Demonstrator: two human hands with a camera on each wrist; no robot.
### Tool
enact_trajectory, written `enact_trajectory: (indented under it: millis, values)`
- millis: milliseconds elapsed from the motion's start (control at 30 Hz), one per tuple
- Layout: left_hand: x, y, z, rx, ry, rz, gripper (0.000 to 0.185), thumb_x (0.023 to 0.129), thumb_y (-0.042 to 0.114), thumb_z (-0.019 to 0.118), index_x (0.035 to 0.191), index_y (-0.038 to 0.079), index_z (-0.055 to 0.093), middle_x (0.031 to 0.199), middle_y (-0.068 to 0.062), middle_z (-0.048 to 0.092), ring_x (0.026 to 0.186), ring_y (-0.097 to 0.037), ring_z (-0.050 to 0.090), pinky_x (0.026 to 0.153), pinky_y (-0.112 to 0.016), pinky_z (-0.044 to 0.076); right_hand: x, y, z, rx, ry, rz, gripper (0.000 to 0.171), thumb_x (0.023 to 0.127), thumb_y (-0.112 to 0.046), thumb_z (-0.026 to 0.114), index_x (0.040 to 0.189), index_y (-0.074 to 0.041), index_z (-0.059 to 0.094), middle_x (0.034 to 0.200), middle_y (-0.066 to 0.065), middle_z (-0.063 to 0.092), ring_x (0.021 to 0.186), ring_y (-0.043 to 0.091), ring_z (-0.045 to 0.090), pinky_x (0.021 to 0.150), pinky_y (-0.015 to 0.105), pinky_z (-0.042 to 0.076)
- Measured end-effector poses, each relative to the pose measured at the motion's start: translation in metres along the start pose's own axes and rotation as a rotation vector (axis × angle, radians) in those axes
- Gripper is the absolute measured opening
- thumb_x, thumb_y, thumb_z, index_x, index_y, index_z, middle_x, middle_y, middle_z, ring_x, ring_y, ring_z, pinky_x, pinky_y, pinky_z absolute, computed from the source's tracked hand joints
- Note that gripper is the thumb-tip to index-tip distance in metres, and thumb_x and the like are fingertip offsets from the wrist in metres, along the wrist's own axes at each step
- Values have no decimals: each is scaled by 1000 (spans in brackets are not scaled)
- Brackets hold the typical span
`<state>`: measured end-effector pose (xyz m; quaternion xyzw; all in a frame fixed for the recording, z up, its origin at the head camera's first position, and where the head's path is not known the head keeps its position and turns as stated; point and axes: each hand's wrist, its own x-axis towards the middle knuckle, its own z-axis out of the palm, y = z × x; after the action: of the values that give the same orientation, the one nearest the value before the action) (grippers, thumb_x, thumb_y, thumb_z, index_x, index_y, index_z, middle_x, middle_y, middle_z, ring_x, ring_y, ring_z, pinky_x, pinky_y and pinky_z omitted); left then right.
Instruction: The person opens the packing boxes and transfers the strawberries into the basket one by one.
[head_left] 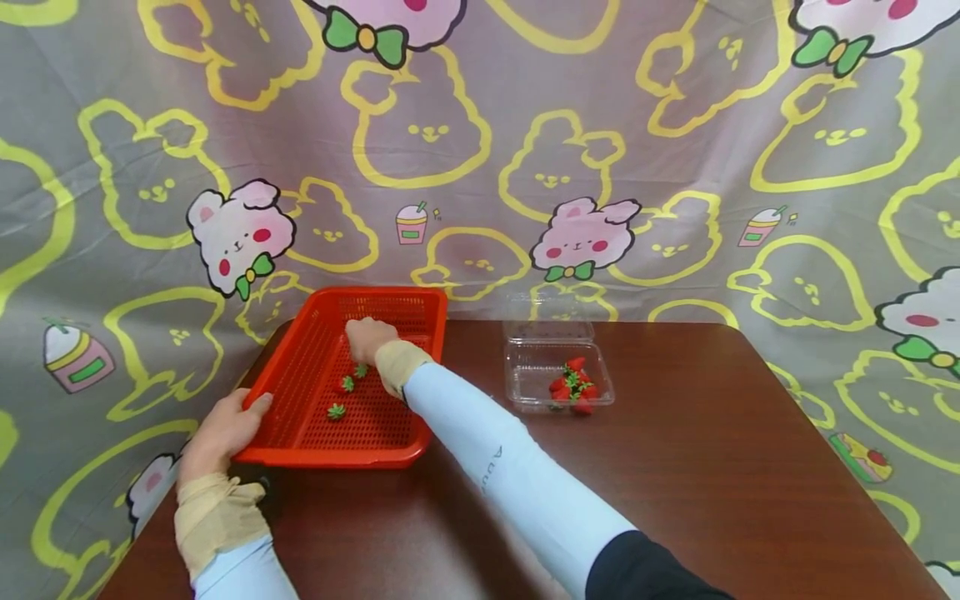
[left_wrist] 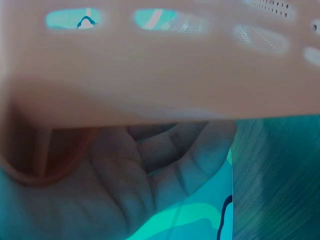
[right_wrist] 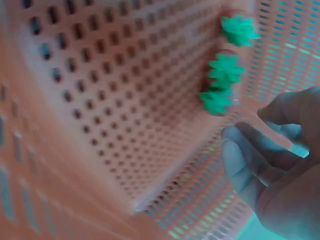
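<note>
At the left, a red perforated plastic basket (head_left: pixel 330 457) holds several strawberries, their green leafy tops facing up; one strawberry (head_left: pixel 336 412) lies nearest its front. My left hand (head_left: pixel 227 429) grips the basket's left rim, thumb over the edge; in the left wrist view its fingers (left_wrist: pixel 192 160) curl below the rim. My right hand (head_left: pixel 371 340) reaches into the far part of the basket. The right wrist view shows its thumb and bent fingers apart, with no fruit between them, beside a row of strawberries (right_wrist: pixel 226 70).
A clear plastic clamshell box (head_left: pixel 517 375) stands with its lid raised, right of the basket. Strawberries (head_left: pixel 573 385) are heaped in its right half. The brown table (head_left: pixel 712 450) ends against a cartoon-printed cloth (head_left: pixel 465 100) at the back and sides.
</note>
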<state>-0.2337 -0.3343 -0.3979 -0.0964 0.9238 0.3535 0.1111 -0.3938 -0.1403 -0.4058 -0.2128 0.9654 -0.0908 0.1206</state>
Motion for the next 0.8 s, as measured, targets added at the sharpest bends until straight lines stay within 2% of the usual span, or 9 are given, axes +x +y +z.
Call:
enact_trajectory:
  millis: [133, 267, 367, 533, 700, 800]
  values:
    - [2, 0, 1, -10, -1, 13, 61, 105, 40, 31, 138, -12, 32, 121, -31, 51, 102, -38, 54, 81, -45, 44, -8, -4, -20, 38, 109, -4, 16, 100, -23, 52, 84, -20, 52, 68, -3, 46, 61, 13, 46, 56, 30, 39]
    - [3, 2, 1, -8, -3, 18, 62, 105, 41, 32, 138, -11, 33, 120, -31, 51, 101, -38, 53, 82, -46, 44, -19, -7, -42, 89, 187, -40, 19, 99, -21, 50, 80, -18, 47, 68, -3, 40, 59, 13, 37, 54, 28, 35]
    - [3, 2, 0, 1, 4, 22, 63, 105, 42, 32, 137, -12, 34, 119, -31, 51, 101, -38, 53, 82, -46, 44, -28, -6, -58, 120, 251, -86, 19, 98, -21, 50, 80, -17, 45, 69, -4, 42, 59, 12, 36, 54, 26, 33]
    - [3, 3, 1, -5, -8, 15, 63, 105, 42, 33, 138, -12, 33, 122, -32, 50, 102, -39, 53, 83, -47, 45, -45, 5, -80, 168, 336, -159, 15, 97, -19, 49, 83, -17, 47, 70, -4, 45, 59, 11, 39, 54, 25, 32]
    - [4, 1, 0, 9, -4, 23, 64, 105, 42, 32, 138, -12, 32, 122, -33, 50, 102, -40, 53, 83, -47, 44, -61, 21, -99, 154, 397, -200, 9, 96, -19, 51, 88, -16, 51, 72, -4, 47, 60, 11, 41, 55, 25, 33]
    - [3, -2, -1, 12, -9, 15, 64, 105, 42, 32, 138, -13, 31, 121, -33, 50, 102, -40, 53, 83, -47, 44, -72, 32, -112, 180, 447, -226, 6, 95, -17, 51, 91, -15, 55, 74, -4, 52, 61, 11, 43, 56, 23, 34]
